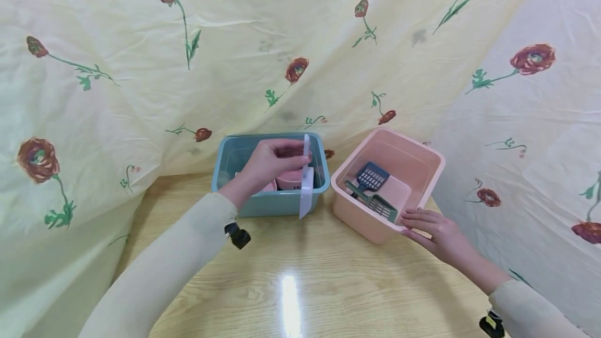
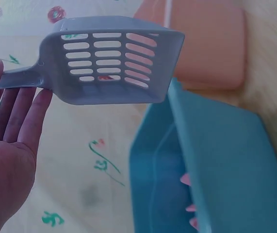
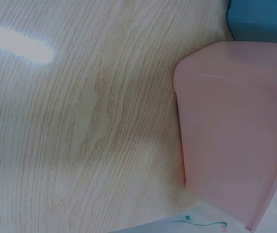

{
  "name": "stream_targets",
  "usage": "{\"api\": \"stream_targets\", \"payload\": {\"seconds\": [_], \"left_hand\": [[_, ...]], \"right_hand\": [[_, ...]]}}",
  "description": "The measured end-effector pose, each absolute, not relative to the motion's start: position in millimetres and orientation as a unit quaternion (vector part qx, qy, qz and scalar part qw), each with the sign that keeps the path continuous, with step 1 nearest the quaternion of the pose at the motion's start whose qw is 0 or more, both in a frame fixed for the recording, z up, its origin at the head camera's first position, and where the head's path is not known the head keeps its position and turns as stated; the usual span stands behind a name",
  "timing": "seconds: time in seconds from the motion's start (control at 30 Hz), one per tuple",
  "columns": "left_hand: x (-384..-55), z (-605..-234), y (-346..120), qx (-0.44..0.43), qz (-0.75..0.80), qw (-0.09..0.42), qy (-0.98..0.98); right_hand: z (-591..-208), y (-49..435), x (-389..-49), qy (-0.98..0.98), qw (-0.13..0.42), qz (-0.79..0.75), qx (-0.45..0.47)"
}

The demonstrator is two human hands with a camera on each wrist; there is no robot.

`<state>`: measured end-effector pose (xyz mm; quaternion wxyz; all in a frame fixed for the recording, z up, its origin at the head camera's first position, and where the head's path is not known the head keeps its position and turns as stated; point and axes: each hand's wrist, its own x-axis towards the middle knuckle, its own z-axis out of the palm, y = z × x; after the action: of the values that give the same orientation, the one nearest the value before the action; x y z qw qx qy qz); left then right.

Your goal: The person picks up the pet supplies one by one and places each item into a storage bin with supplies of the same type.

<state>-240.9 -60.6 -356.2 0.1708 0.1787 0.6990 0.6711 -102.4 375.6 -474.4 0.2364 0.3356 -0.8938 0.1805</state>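
Observation:
My left hand (image 1: 277, 158) pinches the handle of a pale lavender litter scoop (image 1: 307, 189) above the blue bin (image 1: 267, 206). In the left wrist view, the scoop's slotted blade (image 2: 114, 93) points away from my fingers (image 2: 14, 114). My right hand (image 1: 436, 231) holds the near right corner of the pink bin's rim, thumb outside. Inside that pink bin (image 1: 354, 215) lie a dark blue slotted scoop (image 1: 371, 185) and a dark green slotted scoop (image 1: 382, 208). Pink items (image 1: 288, 177) sit in the blue bin, partly hidden by my left hand and the lavender scoop.
Both bins stand side by side on a light wooden table (image 1: 263, 265), close to a flowered cloth (image 1: 235, 67) hanging behind. More of this cloth hangs at the left and right. A bright reflection falls on the tabletop near the front.

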Motion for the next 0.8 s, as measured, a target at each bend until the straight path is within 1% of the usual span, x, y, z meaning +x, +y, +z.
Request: {"api": "stream_targets", "payload": {"seconds": [0.2, 0.37, 0.53, 0.67, 0.8], "left_hand": [[-263, -344, -22, 0.188, 0.666, 0.159, 0.704], [-277, -343, 12, 0.193, 0.687, 0.154, 0.683], [-284, -346, 46, 0.196, 0.704, 0.162, 0.663], [-286, -349, 72, 0.192, 0.721, 0.154, 0.648], [-286, -361, 92, 0.188, 0.727, 0.142, 0.644]], "right_hand": [[-472, 378, -102, -0.896, 0.229, 0.178, 0.335], [-471, 378, -102, -0.897, 0.226, 0.175, 0.337], [-471, 379, -102, -0.897, 0.223, 0.174, 0.338], [-471, 380, -102, -0.898, 0.22, 0.173, 0.339], [-472, 381, -102, -0.898, 0.219, 0.172, 0.34]]}}
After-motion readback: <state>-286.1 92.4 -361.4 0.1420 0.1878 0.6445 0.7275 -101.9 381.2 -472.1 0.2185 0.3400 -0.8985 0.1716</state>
